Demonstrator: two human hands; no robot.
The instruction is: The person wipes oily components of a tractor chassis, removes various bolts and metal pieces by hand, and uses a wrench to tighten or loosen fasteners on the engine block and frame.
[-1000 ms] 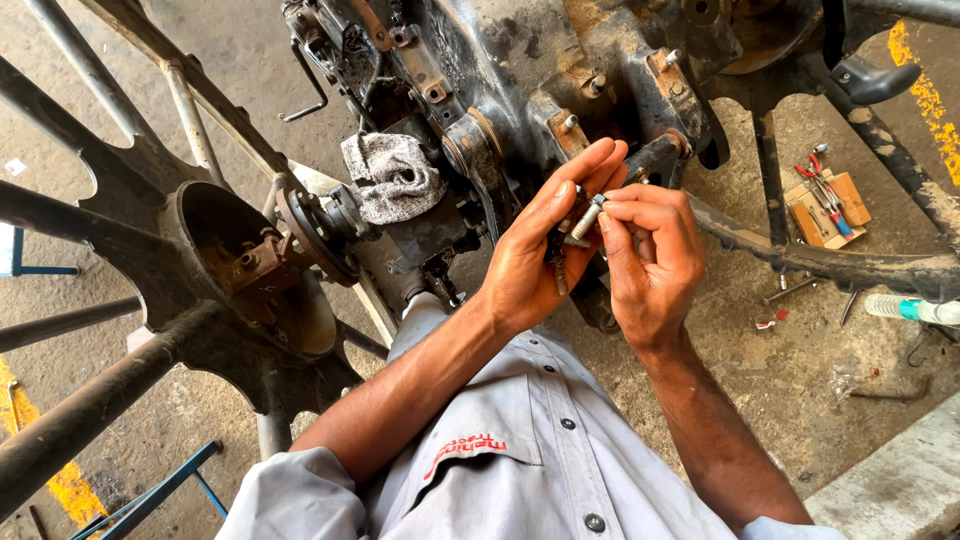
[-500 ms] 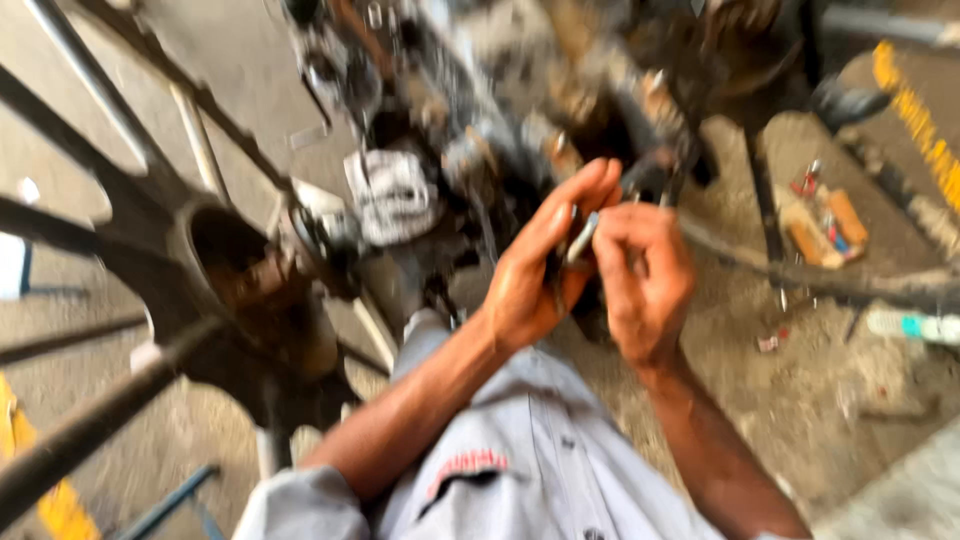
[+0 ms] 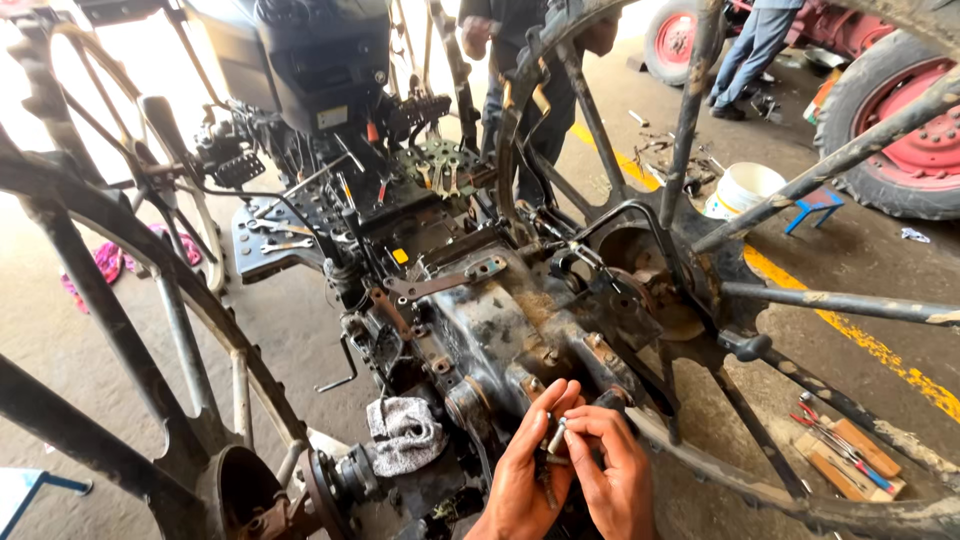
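Pin point(image 3: 556, 437), small, metal, pinched between fingers point(image 3: 548, 412) of both hands, apparently.

A grey rag point(image 3: 404, 433) lies on the axle point(image 3: 345, 478) at the lower left, beside a spoked steel wheel point(image 3: 120, 300). A second steel wheel point(image 3: 700, 250) stands on the right. Wrenches point(image 3: 275, 235) lie on the perforated footplate point(image 3: 250, 255). On the floor, screwdrivers point(image 3: 835, 440) rest on a wooden block point(image 3: 850, 462) near a yellow line point(image 3: 860, 340). Further back stand a white bucket point(image 3: 745, 188), a blue stool point(image 3: 815, 205) and a red-rimmed tyre point(image 3: 915, 130). Two people point(image 3: 755, 45) stand behind.
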